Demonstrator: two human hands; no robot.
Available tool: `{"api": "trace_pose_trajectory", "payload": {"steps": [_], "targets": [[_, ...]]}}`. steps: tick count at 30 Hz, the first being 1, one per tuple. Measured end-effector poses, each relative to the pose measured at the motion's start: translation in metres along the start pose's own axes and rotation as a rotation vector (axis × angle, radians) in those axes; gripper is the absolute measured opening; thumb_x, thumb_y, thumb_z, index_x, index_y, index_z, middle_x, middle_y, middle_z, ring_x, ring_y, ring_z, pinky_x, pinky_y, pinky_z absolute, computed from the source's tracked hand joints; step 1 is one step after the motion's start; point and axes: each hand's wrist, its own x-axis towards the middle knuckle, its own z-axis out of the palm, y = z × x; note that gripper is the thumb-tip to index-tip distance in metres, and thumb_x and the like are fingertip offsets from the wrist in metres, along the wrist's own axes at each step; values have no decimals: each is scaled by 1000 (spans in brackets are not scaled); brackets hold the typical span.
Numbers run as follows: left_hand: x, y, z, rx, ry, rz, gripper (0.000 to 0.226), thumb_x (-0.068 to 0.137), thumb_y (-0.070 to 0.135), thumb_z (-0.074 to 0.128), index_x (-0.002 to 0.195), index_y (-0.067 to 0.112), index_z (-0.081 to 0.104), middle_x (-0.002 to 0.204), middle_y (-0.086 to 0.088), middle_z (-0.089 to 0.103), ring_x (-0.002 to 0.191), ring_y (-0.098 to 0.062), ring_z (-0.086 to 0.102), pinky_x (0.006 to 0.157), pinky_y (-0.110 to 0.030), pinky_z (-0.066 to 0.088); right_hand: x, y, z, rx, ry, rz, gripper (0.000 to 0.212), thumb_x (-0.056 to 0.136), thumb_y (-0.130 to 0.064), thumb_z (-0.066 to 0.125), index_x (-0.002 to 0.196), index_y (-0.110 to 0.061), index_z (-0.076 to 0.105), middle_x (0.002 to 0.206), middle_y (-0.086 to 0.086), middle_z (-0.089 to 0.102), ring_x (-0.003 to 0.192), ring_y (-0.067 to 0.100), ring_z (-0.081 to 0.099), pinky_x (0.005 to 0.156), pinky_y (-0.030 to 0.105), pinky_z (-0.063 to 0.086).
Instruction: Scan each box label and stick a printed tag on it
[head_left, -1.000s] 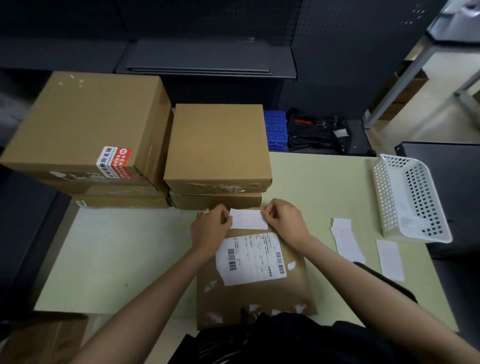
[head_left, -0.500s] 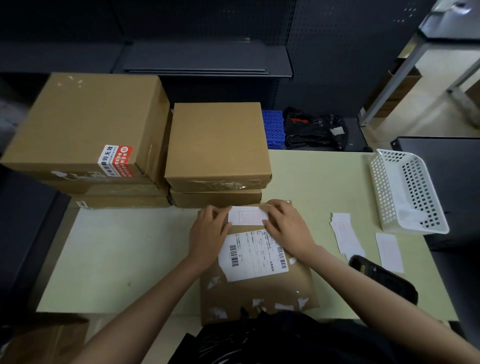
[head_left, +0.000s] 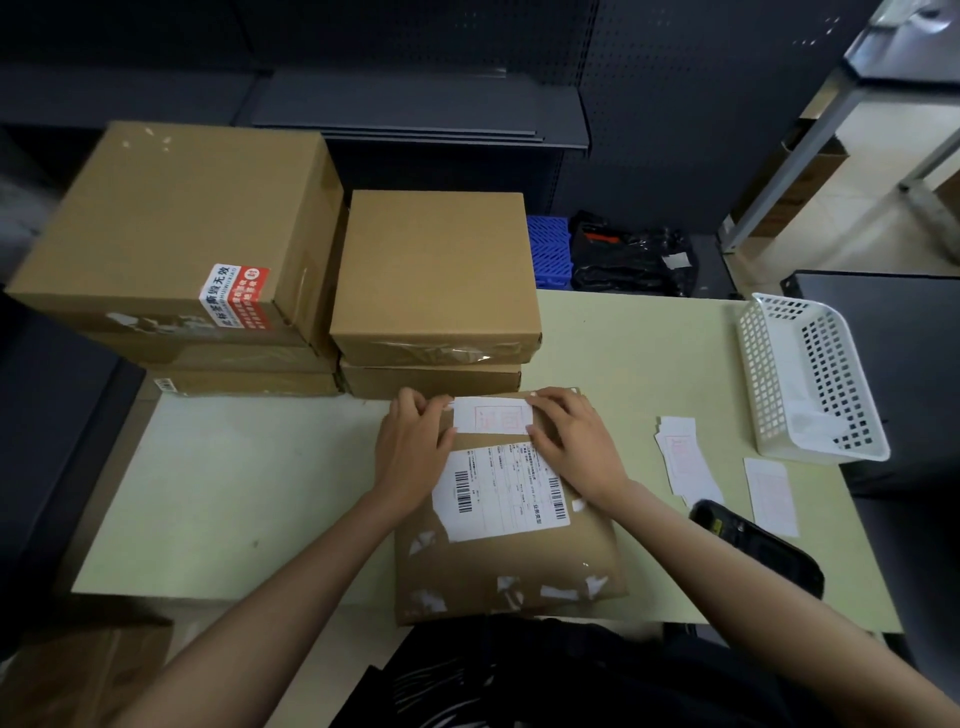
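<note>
A flat brown box (head_left: 506, 564) lies in front of me on the pale green table (head_left: 234, 493). It bears a white shipping label (head_left: 501, 491) with barcodes. Above that label a small white printed tag (head_left: 492, 414) lies flat on the box top. My left hand (head_left: 410, 449) presses the tag's left edge with its fingertips. My right hand (head_left: 576, 439) presses its right edge, fingers spread over the box. A black handheld scanner (head_left: 763, 551) lies on the table to the right, partly behind my right forearm.
Two stacks of brown boxes stand behind: a large one (head_left: 176, 234) at the left, a smaller one (head_left: 434, 270) in the middle. Loose printed tags (head_left: 685, 460) and a backing strip (head_left: 771, 493) lie right. A white perforated basket (head_left: 810, 384) sits at the right edge.
Both hands have lowered the tag from just above the box's far edge onto the box top. My fingers went from pinching its ends to pressing it flat.
</note>
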Motion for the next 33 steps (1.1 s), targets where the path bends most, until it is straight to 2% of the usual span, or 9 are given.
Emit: {"api": "trace_pose_trajectory", "payload": {"steps": [6,10,14,17,20,24,27,30,33], "targets": [[-45,-21,-8,-121,60,-210,52,89,24,63,137,15,45,126,-14,43,110,-26,48,90,-33,43,-31,12,-14,237,60,312,42,94,-26,57,134,-16,50,132,1,50,122,16,43,101,24,32],[-76,-31,-1,-307,-58,-429,51,95,33,51,141,12,39,139,-12,36,123,-26,45,98,-36,40,-61,22,-14,462,4,540,43,97,-29,52,137,-16,46,131,4,50,112,14,52,99,34,43],[-103,-21,2,-473,-123,-523,46,99,38,40,141,19,40,138,-7,46,122,-24,49,100,-37,41,-88,26,-12,592,-88,633,29,100,-35,44,125,-24,55,114,-6,63,105,14,59,92,34,46],[-118,-9,4,-636,-78,-580,43,100,38,39,141,23,40,130,-3,55,117,-23,53,96,-35,42,-96,23,-14,636,-111,628,27,100,-36,43,119,-25,59,109,-9,65,100,13,60,91,37,48],[-135,-2,6,-708,0,-629,40,100,33,42,138,22,44,125,-5,58,113,-23,55,92,-33,44,-102,14,-19,647,-111,588,29,101,-33,41,123,-24,58,114,-8,62,101,11,57,86,29,42],[-166,5,-5,-855,218,-662,34,101,22,42,133,17,50,121,-2,60,108,-18,57,80,-18,45,-106,-5,-29,675,-106,486,30,102,-32,40,125,-25,57,114,-10,61,103,9,56,85,25,39],[-184,3,-31,-904,343,-662,33,101,16,41,133,15,50,120,-4,60,107,-19,57,78,-21,46,-94,-29,-34,686,-109,391,31,102,-32,40,126,-24,57,116,-10,60,106,9,55,89,27,40],[-196,-4,-63,-916,457,-657,33,101,17,40,133,17,49,118,-1,58,102,-13,57,69,-12,45,-74,-63,-38,717,-116,278,29,101,-30,41,123,-23,59,117,-10,61,110,10,55,96,29,41],[-210,-17,-99,-909,588,-663,31,102,18,40,131,18,50,113,5,59,92,0,56,65,-5,43,-53,-109,-38,771,-135,187,29,100,-32,45,123,-23,60,119,-9,64,107,7,58,90,24,42]]}}
